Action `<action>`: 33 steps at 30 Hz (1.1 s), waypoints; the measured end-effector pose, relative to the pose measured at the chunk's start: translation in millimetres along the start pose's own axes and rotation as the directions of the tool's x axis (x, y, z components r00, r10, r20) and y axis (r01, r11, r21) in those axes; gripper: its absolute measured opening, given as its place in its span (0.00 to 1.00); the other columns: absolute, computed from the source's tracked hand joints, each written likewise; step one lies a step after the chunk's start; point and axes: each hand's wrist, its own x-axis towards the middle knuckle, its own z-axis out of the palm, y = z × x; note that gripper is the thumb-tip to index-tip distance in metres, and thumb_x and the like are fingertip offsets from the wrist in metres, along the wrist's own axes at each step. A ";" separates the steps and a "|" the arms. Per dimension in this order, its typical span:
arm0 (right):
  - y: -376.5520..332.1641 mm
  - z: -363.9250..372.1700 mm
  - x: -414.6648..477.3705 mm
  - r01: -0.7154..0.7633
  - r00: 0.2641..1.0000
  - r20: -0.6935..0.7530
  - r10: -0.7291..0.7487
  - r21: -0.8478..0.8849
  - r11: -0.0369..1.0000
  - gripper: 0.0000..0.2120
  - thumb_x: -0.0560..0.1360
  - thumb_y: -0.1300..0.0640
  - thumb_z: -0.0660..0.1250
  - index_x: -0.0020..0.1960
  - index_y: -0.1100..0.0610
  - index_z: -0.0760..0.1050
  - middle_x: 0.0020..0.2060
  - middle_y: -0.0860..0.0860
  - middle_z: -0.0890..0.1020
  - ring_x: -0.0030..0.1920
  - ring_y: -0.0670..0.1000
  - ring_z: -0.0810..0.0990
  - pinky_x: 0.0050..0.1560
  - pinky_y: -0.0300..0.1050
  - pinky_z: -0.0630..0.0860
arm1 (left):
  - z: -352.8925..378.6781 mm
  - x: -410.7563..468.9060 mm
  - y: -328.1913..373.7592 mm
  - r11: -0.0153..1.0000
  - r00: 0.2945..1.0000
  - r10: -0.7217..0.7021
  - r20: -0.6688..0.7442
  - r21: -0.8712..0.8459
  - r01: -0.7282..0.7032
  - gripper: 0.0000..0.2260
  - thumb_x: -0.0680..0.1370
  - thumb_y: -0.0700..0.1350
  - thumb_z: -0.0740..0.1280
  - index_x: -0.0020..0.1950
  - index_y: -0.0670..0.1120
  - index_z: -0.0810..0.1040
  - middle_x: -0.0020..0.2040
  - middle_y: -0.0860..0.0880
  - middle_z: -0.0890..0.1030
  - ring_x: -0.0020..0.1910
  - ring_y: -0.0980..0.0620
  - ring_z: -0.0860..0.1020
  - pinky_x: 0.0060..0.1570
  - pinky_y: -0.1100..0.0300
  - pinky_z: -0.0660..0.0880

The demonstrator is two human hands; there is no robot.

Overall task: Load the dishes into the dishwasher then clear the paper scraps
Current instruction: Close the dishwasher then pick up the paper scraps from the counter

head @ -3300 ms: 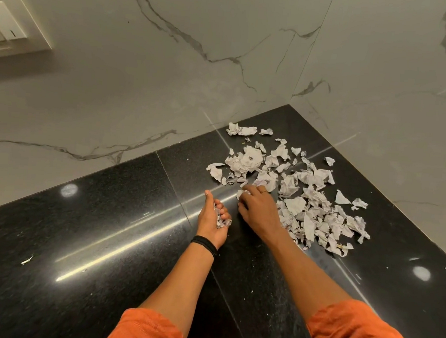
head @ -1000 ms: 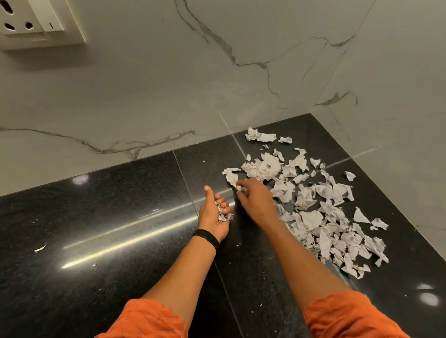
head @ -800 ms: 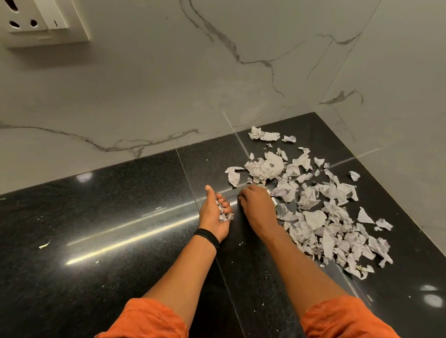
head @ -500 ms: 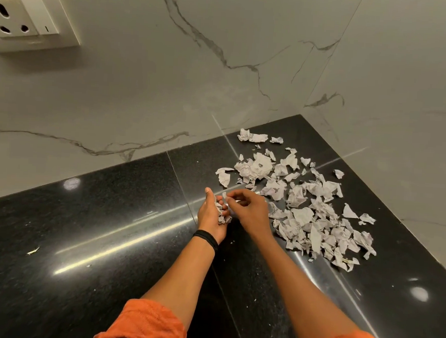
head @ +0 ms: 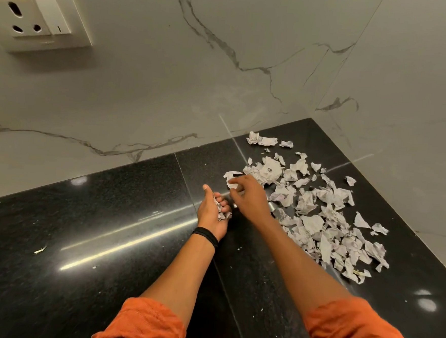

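From where I stand, the black polished desk (head: 93,239) runs into a corner where two marble walls (head: 168,99) meet; the paper scraps (head: 316,209) lie heaped in that far right corner, the heap stretching from just short of the back wall down along the right-hand wall, with a narrow strip of bare stone between its outer pieces and that wall; the left hand (head: 212,213) is just left of the heap, palm up, its grip curled about a handful of scraps (head: 220,211), a black wristband (head: 206,235) at the wrist; the right hand (head: 250,196) hangs just beside it, over the heap's left fringe, fingers bent down at a loose scrap (head: 229,175) that lies a little apart from the rest; the hand is blurred, and I cannot tell whether its grip has closed on that piece or merely touches it; both forearms come in from the bottom of the view, orange sleeves (head: 358,334) pushed up near the elbows; left of the hands the desk opens wide, dark stone crossed by a seam and streaks of reflected light, bearing a small pale fleck (head: 40,249) well off toward the left and a few tiny crumbs near the forearms; a cream wall socket (head: 32,18) with its switch sits high on the back wall, well clear of the desk.
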 end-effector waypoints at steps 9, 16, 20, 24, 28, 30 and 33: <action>31.7 24.7 -6.5 0.175 0.984 0.097 -0.149 -0.379 0.909 0.07 0.79 0.59 0.64 0.51 0.57 0.82 0.49 0.53 0.82 0.52 0.56 0.76 0.52 0.50 0.73 | -13.5 5.7 0.3 1.000 1.000 0.015 -0.003 -0.003 -0.015 0.20 0.81 0.62 0.61 0.40 0.47 0.72 0.29 0.52 0.68 0.24 0.57 0.64 0.22 0.65 0.63; 19.3 4.2 -58.3 0.026 0.989 -0.146 -0.010 0.108 0.994 0.03 0.79 0.54 0.69 0.51 0.51 0.81 0.44 0.43 0.83 0.45 0.42 0.80 0.47 0.38 0.76 | -11.1 -5.6 -13.3 0.990 0.998 0.055 0.027 0.130 -0.058 0.20 0.81 0.61 0.61 0.45 0.45 0.74 0.33 0.48 0.71 0.26 0.55 0.68 0.25 0.62 0.67; 0.5 5.6 -69.4 0.002 0.990 -0.138 0.042 0.305 0.952 0.03 0.76 0.55 0.73 0.50 0.50 0.82 0.42 0.42 0.84 0.46 0.42 0.83 0.47 0.40 0.79 | -9.1 -8.2 -25.7 0.997 0.994 -0.020 0.103 0.077 0.012 0.32 0.77 0.65 0.66 0.64 0.38 0.77 0.56 0.34 0.83 0.50 0.41 0.84 0.50 0.44 0.82; -5.1 12.3 -66.7 -0.023 0.999 -0.041 0.033 0.218 0.976 0.05 0.75 0.58 0.72 0.49 0.50 0.84 0.42 0.43 0.85 0.44 0.41 0.82 0.49 0.40 0.77 | -5.5 -14.9 -27.6 0.997 0.994 -0.059 0.093 0.051 0.054 0.29 0.80 0.62 0.64 0.65 0.37 0.78 0.58 0.36 0.83 0.51 0.41 0.85 0.40 0.52 0.83; -7.5 2.0 -53.0 0.070 0.992 0.089 -0.090 0.208 0.976 0.11 0.75 0.63 0.69 0.54 0.52 0.84 0.47 0.42 0.86 0.49 0.40 0.82 0.51 0.34 0.76 | -8.8 -5.1 -18.8 0.998 0.995 -0.059 0.084 -0.006 0.060 0.26 0.81 0.63 0.61 0.58 0.39 0.79 0.51 0.37 0.84 0.45 0.43 0.85 0.41 0.51 0.82; -10.2 -2.8 -46.4 0.060 0.998 0.012 -0.066 0.299 0.952 0.09 0.75 0.66 0.69 0.51 0.55 0.84 0.45 0.43 0.85 0.47 0.40 0.82 0.49 0.31 0.75 | -7.5 -1.6 -13.7 0.999 0.997 -0.042 0.063 0.003 0.042 0.26 0.81 0.63 0.60 0.52 0.40 0.79 0.42 0.39 0.84 0.36 0.47 0.83 0.35 0.56 0.80; 0.2 -1.6 -26.5 0.002 0.990 -0.136 0.036 0.269 0.963 0.10 0.76 0.66 0.67 0.53 0.54 0.83 0.49 0.46 0.84 0.50 0.42 0.81 0.50 0.35 0.76 | -2.9 -4.8 -8.1 0.999 1.000 -0.005 0.007 0.049 0.005 0.20 0.82 0.62 0.60 0.38 0.48 0.70 0.28 0.51 0.68 0.23 0.56 0.64 0.23 0.63 0.62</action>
